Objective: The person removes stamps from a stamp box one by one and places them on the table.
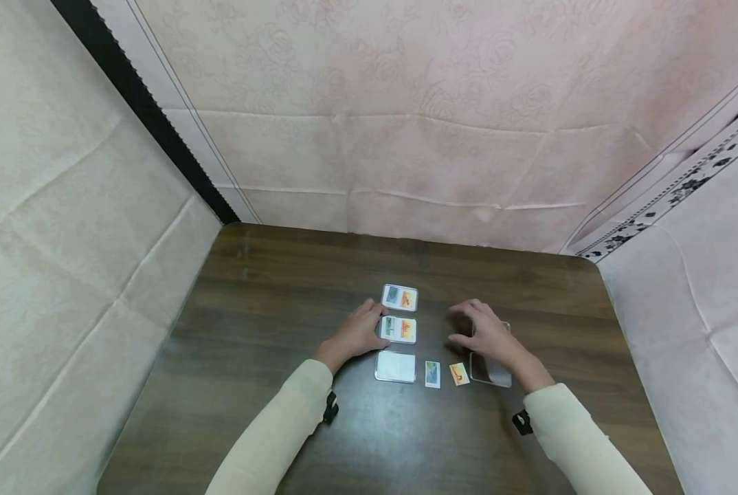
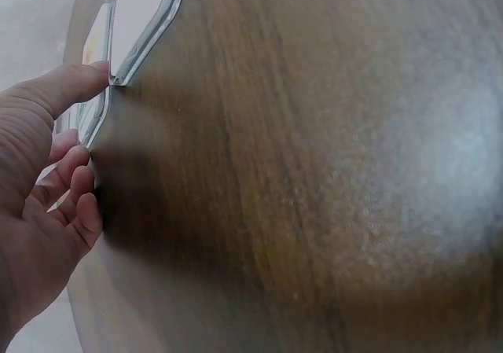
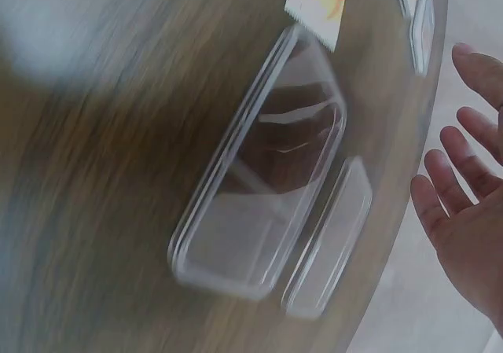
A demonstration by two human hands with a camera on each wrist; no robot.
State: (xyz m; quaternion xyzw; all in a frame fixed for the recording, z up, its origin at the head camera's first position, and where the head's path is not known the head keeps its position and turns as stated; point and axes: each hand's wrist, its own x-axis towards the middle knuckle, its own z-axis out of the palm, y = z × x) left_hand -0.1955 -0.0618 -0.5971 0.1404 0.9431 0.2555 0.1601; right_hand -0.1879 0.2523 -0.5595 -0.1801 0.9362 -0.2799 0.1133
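Observation:
My left hand (image 1: 358, 331) grips the left end of the middle clear plastic case (image 1: 398, 329), thumb at its near corner and fingers along its far side. That case contains a white card with a green and an orange picture. A similar case (image 1: 400, 298) lies just beyond it, showing a blue and an orange picture. Nearer me, a third case (image 1: 396, 366) shows plain white. My right hand (image 1: 489, 335) hovers over the table with spread, slightly bent fingers and nothing in them. Below it lie two transparent plastic pieces, the nearer (image 3: 259, 164) larger in the right wrist view.
Two small loose picture cards, one blue-green (image 1: 433, 375) and one orange (image 1: 459, 374), lie between the white case and the transparent pieces. The brown wood-grain table (image 1: 251, 344) has pale cloth (image 1: 406, 158) hanging behind it and at both sides.

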